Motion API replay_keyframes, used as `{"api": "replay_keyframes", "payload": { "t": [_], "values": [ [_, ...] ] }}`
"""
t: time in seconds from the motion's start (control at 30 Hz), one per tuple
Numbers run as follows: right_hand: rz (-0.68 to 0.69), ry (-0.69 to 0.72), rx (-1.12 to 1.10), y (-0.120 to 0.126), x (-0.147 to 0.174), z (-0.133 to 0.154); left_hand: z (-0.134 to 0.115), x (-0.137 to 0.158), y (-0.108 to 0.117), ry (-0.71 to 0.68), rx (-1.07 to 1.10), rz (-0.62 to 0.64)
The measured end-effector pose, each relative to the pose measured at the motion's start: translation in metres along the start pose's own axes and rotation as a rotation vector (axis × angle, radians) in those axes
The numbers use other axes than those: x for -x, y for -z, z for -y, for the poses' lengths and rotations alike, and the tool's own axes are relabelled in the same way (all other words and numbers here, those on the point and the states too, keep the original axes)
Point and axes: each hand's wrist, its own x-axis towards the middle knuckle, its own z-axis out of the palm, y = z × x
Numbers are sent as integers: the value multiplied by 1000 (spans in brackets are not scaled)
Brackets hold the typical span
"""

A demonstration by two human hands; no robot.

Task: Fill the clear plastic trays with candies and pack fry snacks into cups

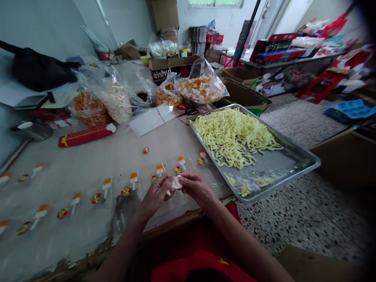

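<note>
My left hand (158, 192) and my right hand (196, 186) meet above the table's front edge, fingers pinched on a small, soft-looking white piece (176, 181) between them. Fingers cover part of it, and its kind is unclear. Around and beyond them, clear plastic bags lie in rows on the table. On or in these are small orange-and-white paddle-shaped pieces (134, 178) and round red-and-green stickers (126, 191). One sticker (146, 150) lies apart, farther back. To the right of my hands, a metal tray (282, 182) holds a heap of pale yellow fry-like strips (235, 133).
A red fries carton (85, 135) lies at the back left, near a metal mug (37, 130). Plastic bags of orange and white pieces (201, 86) line the back beside a white sheet (154, 119) and black scissors (190, 111). Cardboard boxes (242, 96) stand beyond the tray.
</note>
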Motion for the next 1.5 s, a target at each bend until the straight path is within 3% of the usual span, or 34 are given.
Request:
{"api": "replay_keyframes", "payload": {
  "t": [0.1, 0.23, 0.33, 0.43, 0.57, 0.67, 0.77, 0.87, 0.93, 1.03, 1.13, 1.23, 1.3, 1.37, 1.5],
  "values": [
    [-57, 95, 181, 11, 5, 15, 3, 8, 7, 26, 136, -56],
    [-336, 487, 685, 39, -26, 61, 2, 1, 15, -21, 287, -257],
    [-441, 467, 1102, 56, -64, 82, 0, -9, 18, -2, 323, -298],
    [-484, 407, 1414, 62, -87, 85, 0, -15, 19, -2, 346, -328],
    [-542, 478, 1502, 49, -81, 82, 3, -17, 22, -7, 371, -368],
    [-383, 493, 1212, 20, -60, 73, 4, -16, 20, -7, 364, -410],
    [-39, 309, 753, -11, -38, 46, 2, -12, 13, -2, 292, -431],
    [60, 197, 561, -25, -25, 20, 3, -7, 9, -7, 278, -437],
    [-19, 298, 675, -20, -26, 16, 5, -6, 14, -20, 327, -492],
    [-144, 605, 1162, -8, -41, 27, 6, -4, 29, -5, 471, -542],
    [12, 747, 1843, -12, -62, 38, 2, -1, 45, 28, 625, -427],
    [213, 682, 2265, -32, -71, 35, -2, 3, 52, 3, 730, -323],
    [241, 636, 2348, -43, -69, 30, -2, 5, 54, -10, 768, -297],
    [253, 625, 2292, -44, -65, 28, 0, 6, 55, -3, 782, -290],
    [44, 660, 1857, -23, -67, 33, 3, 8, 59, -6, 798, -282]
  ]
}}
